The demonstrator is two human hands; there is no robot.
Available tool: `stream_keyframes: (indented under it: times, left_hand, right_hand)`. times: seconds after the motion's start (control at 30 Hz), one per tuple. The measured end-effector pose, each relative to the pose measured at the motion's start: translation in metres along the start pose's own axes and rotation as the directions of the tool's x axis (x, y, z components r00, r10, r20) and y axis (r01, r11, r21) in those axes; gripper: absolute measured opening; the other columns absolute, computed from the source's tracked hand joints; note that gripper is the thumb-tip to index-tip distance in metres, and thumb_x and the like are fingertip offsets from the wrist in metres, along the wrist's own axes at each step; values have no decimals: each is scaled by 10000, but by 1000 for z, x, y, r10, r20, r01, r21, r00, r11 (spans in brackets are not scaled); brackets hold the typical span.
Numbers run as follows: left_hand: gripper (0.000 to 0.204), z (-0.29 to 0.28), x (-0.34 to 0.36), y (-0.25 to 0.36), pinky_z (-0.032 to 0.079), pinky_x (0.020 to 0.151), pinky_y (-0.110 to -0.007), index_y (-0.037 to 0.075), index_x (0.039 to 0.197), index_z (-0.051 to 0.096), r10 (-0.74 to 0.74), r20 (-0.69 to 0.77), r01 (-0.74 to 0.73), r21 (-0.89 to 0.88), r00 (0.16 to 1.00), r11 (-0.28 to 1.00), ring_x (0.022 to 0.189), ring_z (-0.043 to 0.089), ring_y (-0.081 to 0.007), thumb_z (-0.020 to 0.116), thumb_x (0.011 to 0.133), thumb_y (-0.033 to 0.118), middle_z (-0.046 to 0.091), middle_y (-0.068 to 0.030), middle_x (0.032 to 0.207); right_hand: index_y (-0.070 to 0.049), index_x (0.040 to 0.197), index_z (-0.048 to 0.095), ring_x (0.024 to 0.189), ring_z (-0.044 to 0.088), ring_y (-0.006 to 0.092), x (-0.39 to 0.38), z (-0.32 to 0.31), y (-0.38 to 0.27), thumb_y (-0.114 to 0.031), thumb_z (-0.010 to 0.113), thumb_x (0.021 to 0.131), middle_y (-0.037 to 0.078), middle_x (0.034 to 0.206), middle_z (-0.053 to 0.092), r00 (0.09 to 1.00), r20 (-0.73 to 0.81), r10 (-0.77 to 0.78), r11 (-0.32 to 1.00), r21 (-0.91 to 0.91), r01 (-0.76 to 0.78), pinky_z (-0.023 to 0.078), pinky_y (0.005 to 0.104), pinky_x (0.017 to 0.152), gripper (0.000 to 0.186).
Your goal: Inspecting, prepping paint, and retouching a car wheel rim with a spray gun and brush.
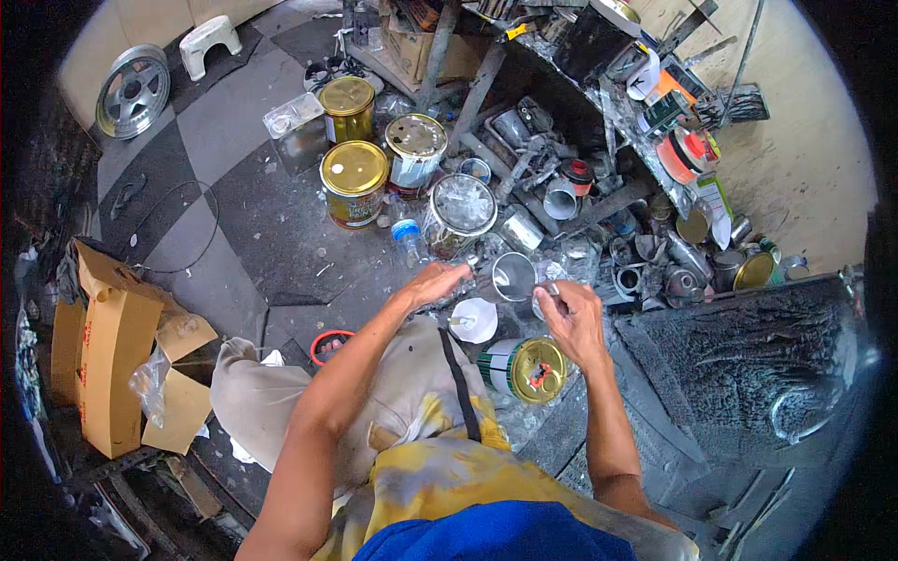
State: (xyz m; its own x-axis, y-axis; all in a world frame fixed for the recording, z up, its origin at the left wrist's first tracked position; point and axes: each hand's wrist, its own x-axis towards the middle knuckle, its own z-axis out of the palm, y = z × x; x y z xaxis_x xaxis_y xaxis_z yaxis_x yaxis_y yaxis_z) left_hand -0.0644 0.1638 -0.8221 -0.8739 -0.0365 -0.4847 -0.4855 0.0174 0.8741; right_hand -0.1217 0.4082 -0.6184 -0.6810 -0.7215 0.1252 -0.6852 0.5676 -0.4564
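Observation:
My left hand (449, 277) is closed around a small metallic piece (472, 261), too small to make out. My right hand (572, 318) pinches a small pale piece (552, 291) at the right of a round metal container with a bright rim (514, 277), which sits between my hands. Below them lies a white plastic cup or dish (472, 321) with a thin stick in it. A green and white can (505, 368) with a gold top rests by my right forearm.
Paint cans (354, 184), a clear bottle (407, 241) and many containers crowd ahead under a cluttered shelf (599, 103). An opened cardboard box (114, 365) is at left, with a red ring-shaped item (329, 346) nearer. A wheel rim (132, 91) and white stool (208, 42) stand at the back left.

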Motion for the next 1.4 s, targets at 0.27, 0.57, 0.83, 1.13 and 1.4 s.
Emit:
stream_keyframes:
  times: [0.27, 0.57, 0.83, 1.13, 1.4]
  left_hand:
    - [416, 1, -17, 21, 329, 517, -321, 54, 813, 643, 34, -39, -38, -112, 999, 993, 553, 417, -126, 579, 910, 453, 493, -7, 645]
    - [439, 1, -18, 25, 361, 533, -333, 62, 705, 577, 33, -16, -34, -65, 999, 997, 553, 468, -152, 562, 907, 451, 535, -43, 628]
    - [439, 4, -13, 19, 342, 514, -327, 64, 708, 584, 36, -25, -37, -52, 999, 998, 524, 446, -142, 548, 920, 447, 526, -41, 615]
    - [424, 4, -9, 12, 334, 504, -322, 71, 721, 579, 13, -38, -17, -111, 999, 994, 531, 441, -134, 551, 926, 441, 506, -29, 623]
    - [431, 3, -1, 1, 336, 503, -324, 77, 678, 539, 26, -51, -30, -81, 998, 996, 521, 432, -141, 554, 922, 432, 482, -26, 599]
  right_hand:
    - [-53, 897, 725, 641, 608, 285, 2, -6, 1, -213, 704, 921, 101, 714, 654, 998, -28, -56, 982, -184, 50, 404, 377, 714, 163]
    - [-50, 915, 730, 621, 583, 282, 1, -4, 2, -212, 714, 910, 96, 733, 659, 982, -115, -152, 986, -89, 142, 384, 384, 696, 163]
    - [-40, 803, 665, 593, 542, 285, 0, 0, 1, -216, 701, 922, 107, 693, 606, 948, -235, -216, 976, -81, 203, 379, 395, 697, 216]
    - [-23, 826, 674, 614, 477, 234, -6, -35, -9, -145, 722, 902, 81, 664, 584, 939, -337, -65, 996, 40, 83, 395, 370, 646, 151]
    - [13, 919, 707, 704, 526, 183, -18, -70, -9, -131, 715, 925, 80, 746, 629, 892, -447, 72, 988, 154, -3, 433, 325, 654, 145]
